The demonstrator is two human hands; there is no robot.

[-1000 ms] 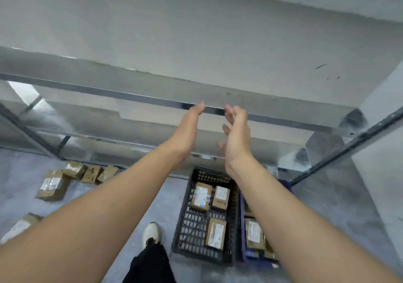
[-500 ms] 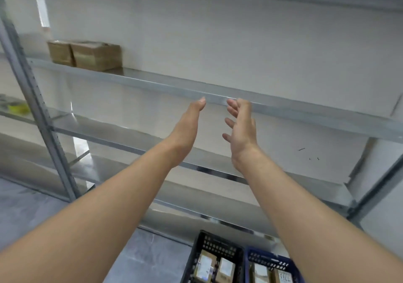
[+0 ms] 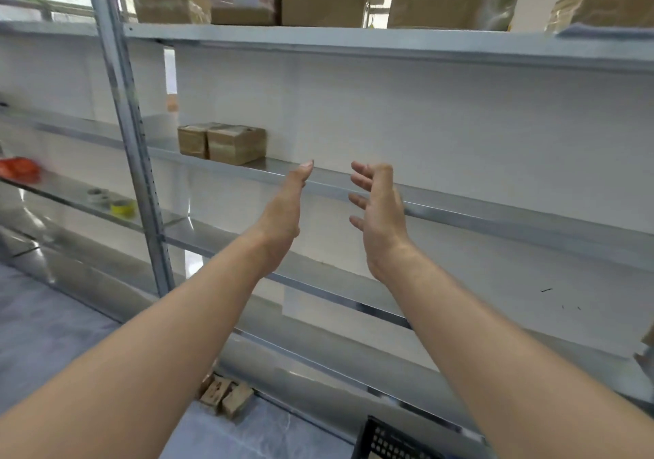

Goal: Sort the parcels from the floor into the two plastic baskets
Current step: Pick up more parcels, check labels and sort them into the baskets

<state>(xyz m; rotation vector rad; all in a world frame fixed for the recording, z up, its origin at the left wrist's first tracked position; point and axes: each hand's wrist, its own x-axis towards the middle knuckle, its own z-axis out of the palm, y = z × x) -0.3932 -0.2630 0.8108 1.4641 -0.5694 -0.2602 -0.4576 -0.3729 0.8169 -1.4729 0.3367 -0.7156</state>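
Both arms reach forward at chest height in front of a metal shelving unit. My left hand (image 3: 283, 210) is held edge-on with straight fingers and holds nothing. My right hand (image 3: 377, 207) faces it a palm's width away, fingers spread and relaxed, also empty. Only the top corner of the black plastic basket (image 3: 385, 439) shows at the bottom edge; the second basket is out of view. A few small brown parcels (image 3: 224, 393) lie on the grey floor by the foot of the shelving, under my left forearm.
The shelf rail (image 3: 495, 210) runs just behind my fingertips. Two cardboard boxes (image 3: 223, 143) stand on that shelf at the left, larger boxes (image 3: 323, 1) on the top shelf. Tape rolls (image 3: 113, 202) and a red item (image 3: 19, 168) lie on the left bay. An upright post (image 3: 131, 140) stands left.
The view has tilted upward: the baskets have dropped almost out of frame and higher shelves with boxes have come in. Both hands stay raised, empty and facing each other.
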